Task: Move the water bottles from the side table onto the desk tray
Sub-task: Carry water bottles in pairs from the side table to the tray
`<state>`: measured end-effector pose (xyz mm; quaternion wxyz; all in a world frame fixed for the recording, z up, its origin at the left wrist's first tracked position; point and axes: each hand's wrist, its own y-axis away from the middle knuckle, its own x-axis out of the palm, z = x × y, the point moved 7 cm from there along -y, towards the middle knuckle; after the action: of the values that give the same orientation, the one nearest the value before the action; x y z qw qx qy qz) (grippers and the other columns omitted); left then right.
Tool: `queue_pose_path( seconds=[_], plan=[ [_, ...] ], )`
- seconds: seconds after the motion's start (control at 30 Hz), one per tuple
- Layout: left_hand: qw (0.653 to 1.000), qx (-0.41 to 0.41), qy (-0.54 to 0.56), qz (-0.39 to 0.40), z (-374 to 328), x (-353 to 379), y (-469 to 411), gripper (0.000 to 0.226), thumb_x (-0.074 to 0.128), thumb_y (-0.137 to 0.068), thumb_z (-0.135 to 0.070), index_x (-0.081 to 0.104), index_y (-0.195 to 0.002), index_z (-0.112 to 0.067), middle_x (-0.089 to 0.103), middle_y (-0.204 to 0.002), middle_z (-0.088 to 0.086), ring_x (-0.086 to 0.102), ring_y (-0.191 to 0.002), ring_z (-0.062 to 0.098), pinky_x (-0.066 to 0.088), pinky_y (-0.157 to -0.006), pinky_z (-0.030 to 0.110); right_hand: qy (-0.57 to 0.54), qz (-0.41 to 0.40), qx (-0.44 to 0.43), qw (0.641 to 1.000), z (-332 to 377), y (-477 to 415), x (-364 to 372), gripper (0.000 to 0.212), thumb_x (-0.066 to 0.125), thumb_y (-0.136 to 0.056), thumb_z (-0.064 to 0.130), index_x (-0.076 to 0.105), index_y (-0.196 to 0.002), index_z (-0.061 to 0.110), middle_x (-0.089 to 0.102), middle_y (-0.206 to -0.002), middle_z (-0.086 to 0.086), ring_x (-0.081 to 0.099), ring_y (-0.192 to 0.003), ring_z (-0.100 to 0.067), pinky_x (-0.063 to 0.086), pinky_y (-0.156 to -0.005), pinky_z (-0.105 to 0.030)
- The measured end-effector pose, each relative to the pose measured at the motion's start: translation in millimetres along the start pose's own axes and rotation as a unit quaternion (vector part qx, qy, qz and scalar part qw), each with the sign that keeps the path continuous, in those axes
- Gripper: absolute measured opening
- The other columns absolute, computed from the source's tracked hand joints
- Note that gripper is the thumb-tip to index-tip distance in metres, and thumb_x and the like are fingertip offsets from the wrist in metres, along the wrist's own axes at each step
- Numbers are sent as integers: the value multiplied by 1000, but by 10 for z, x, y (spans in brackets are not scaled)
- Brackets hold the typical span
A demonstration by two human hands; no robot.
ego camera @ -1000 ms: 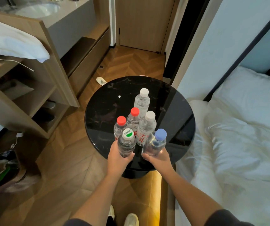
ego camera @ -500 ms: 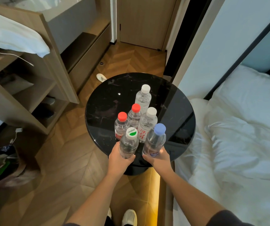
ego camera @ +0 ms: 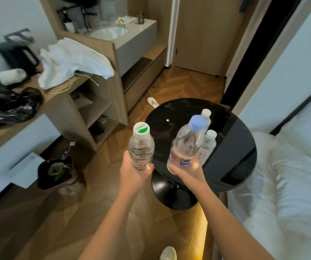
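Note:
My left hand grips a clear water bottle with a white-and-green cap, held upright in the air left of the round black side table. My right hand holds a second clear bottle with a pale blue cap, lifted above the table's near edge. Behind it two white-capped bottles stand on the table. The red-capped bottles are hidden behind the lifted bottle. The wooden desk lies at the left; no tray shows on it.
The desk carries a white towel, a black plastic bag and a dark stand. A bin with a bag stands on the floor below. A white bed fills the right. A slipper lies on the wooden floor.
Both hands have lifted their bottles off the side table and carried them left. The view has swung left, bringing the desk top into sight.

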<state>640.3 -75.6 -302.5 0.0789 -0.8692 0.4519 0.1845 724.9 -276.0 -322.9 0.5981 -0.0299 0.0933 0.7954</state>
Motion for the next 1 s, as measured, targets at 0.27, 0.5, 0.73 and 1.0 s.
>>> queue_pose_path(
  seconds=[0.27,0.5,0.73,1.0],
  plan=[
    [984,38,30,-170,122,-1838,747,49,75,-63,-41,55,-107,-39,66,-97,-14,64,-90,5,55,-76,41,38,132,-97,986,873,454,1418,31,75,-68,12,56,-93,10,58,-98,-20,60,-81,-25,53,-79,-56],
    [943,11,94,-320,317,-3097,1646,60,83,-65,-37,56,-119,-34,69,-108,-7,68,-99,13,56,-85,40,-31,312,-127,941,1376,1061,2803,30,67,-71,1,45,-90,4,51,-72,-5,46,-61,-20,41,-61,-38],
    [847,-46,86,-522,430,-3960,2561,58,84,-65,-22,52,-107,-47,66,-98,-24,65,-90,-4,48,-73,16,-29,425,-131,895,1676,1604,3853,70,80,-55,26,54,-119,20,66,-111,-4,66,-101,-17,55,-87,-34],
    [718,-83,37,-690,174,-3973,3470,52,81,-61,-32,53,-102,-47,67,-96,-16,66,-91,4,52,-77,28,0,578,-200,791,1959,2342,4755,57,87,-66,15,48,-98,41,64,-85,18,58,-83,18,42,-54,0]
  ],
)
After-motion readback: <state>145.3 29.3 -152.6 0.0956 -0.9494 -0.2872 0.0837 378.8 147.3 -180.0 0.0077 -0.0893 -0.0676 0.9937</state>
